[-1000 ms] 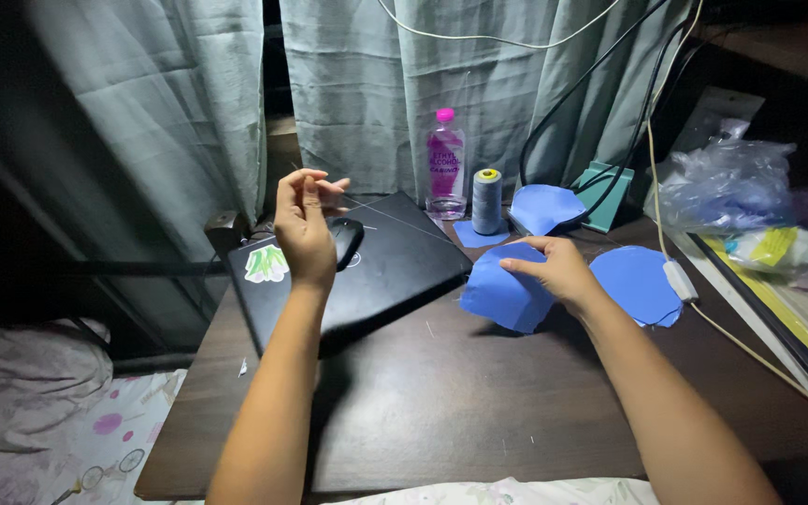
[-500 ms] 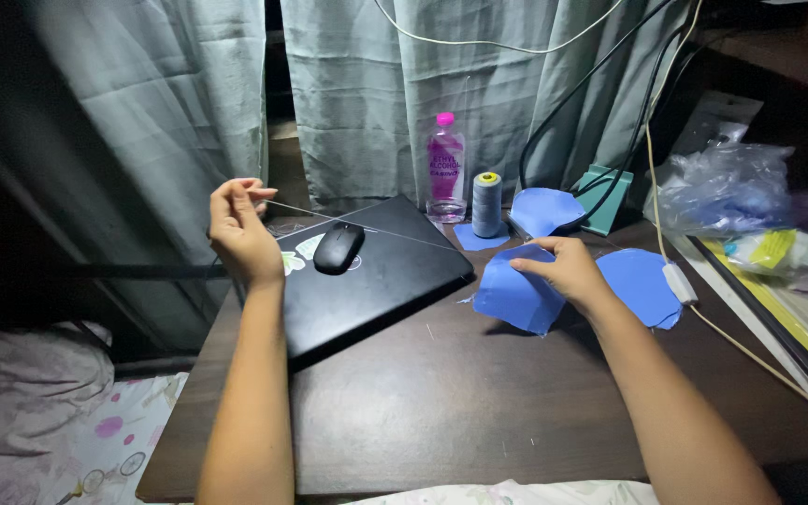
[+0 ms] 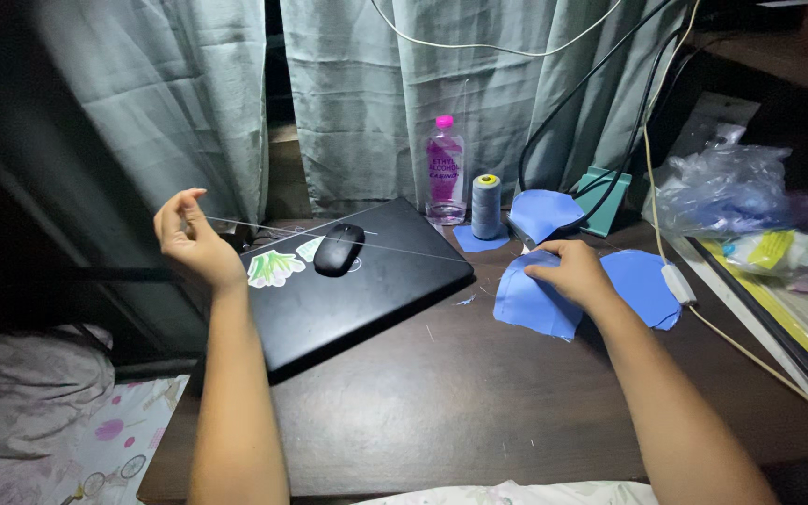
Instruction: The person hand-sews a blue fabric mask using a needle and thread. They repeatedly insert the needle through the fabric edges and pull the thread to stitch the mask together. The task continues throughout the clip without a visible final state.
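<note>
thread (image 3: 329,229) faint between both hands

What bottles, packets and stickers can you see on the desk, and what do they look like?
Bottle: back of the desk by the curtain, clear, pink cap, purple label.
Sticker: on the black laptop lid near the left hand, green leaf shape with white edge.
Plastic bag: right side, crumpled, clear.
Packet: right edge, white with a yellow label.
No lit screen shows.
</note>
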